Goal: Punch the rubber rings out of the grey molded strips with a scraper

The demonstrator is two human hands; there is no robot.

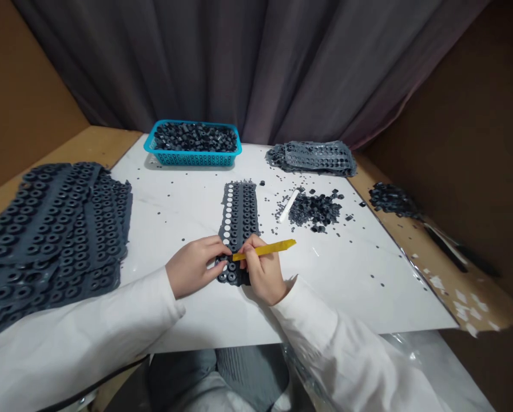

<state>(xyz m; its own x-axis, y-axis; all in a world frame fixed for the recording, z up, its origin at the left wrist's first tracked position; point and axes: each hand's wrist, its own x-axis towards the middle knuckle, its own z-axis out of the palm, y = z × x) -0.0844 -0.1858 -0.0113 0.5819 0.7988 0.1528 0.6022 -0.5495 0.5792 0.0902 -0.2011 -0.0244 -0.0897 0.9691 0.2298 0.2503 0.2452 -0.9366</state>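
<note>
At centre, two hands (197, 265) (263, 270), one yellow tool (275, 247)

The tool (275, 248) is yellow, the ring-patterned sheet (241, 216) dark grey.

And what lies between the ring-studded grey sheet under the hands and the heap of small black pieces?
In the head view, a slanting white stick and scattered small dark bits lie between the sheet and the heap.
</note>
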